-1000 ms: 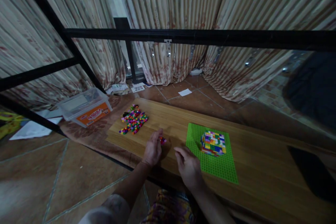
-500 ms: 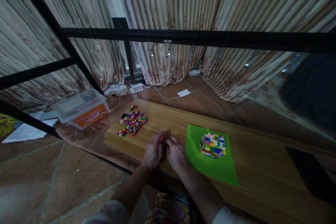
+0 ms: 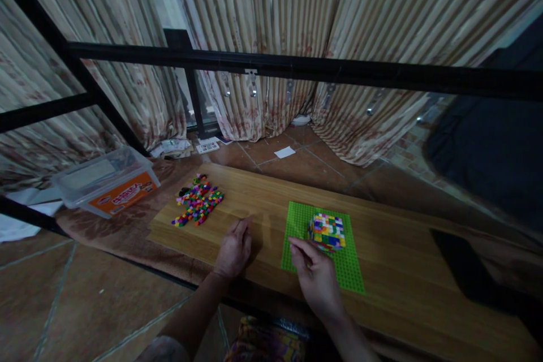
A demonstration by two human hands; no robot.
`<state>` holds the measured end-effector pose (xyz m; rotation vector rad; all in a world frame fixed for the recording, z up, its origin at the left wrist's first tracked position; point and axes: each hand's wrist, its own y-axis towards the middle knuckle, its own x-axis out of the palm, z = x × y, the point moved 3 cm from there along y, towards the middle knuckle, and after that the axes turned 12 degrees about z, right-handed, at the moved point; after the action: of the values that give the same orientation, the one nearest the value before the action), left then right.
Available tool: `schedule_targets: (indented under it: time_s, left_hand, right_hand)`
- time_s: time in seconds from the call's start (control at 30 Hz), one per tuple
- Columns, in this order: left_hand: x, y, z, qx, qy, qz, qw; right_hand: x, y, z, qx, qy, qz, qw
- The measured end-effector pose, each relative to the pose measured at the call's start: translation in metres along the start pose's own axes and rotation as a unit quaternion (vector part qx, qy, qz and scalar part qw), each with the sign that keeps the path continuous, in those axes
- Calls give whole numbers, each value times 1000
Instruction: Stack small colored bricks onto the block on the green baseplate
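Seated at a low wooden tabletop (image 3: 403, 260), we rest our left hand (image 3: 233, 249) palm down on the bare wood, fingers stretched out side by side and holding nothing. Our right hand (image 3: 317, 278) is over the near left part of a green baseplate (image 3: 299, 218), its fingers (image 3: 299, 248) drawn in toward a pinch. In this dim light we cannot tell whether a small brick sits between them, or whether the hand touches the plate.

Just beyond those fingertips, a cube of bricks (image 3: 327, 231) in many colours stands upright on the baseplate, toward its far side. We judge the cube light and hard, made of stiff plastic held together only by press fit, so a squeeze at a corner or the top layer could split it. The safest hold looks to be low on two opposite side walls. The thin plate under it would likely need pinning down.

Well to the left, a pile of loose bricks (image 3: 197, 208) lies near the tabletop's far corner. A clear plastic box (image 3: 106, 184) with an orange label sits beyond on the floor. Striped curtains (image 3: 275, 11) hang behind a black frame bar (image 3: 297, 68), and a dark slab (image 3: 462, 266) lies at the right.
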<state>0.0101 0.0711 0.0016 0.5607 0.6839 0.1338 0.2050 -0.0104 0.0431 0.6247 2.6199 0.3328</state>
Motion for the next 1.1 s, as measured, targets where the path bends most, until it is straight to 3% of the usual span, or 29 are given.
schedule_targets:
  time_s: [0.2, 0.33, 0.63, 0.97, 1.1]
  left_hand:
    - [-1, 2, 2, 6, 7, 3, 1000]
    - [0, 1, 2, 9, -1, 2, 1000]
    - [2, 1, -2, -4, -2, -8, 1000]
    - [0, 1, 0, 2, -4, -3, 1000]
    - [0, 1, 1, 1, -7, -4, 1000]
  right_hand:
    - [-50, 15, -1, 1, -56, 53, 997]
    - [-68, 32, -2, -44, -122, 85, 988]
    - [-58, 56, -1, -195, -175, 79, 962]
    - [-55, 52, 22, -208, -250, 140, 935]
    - [-56, 51, 22, -223, -271, 138, 926]
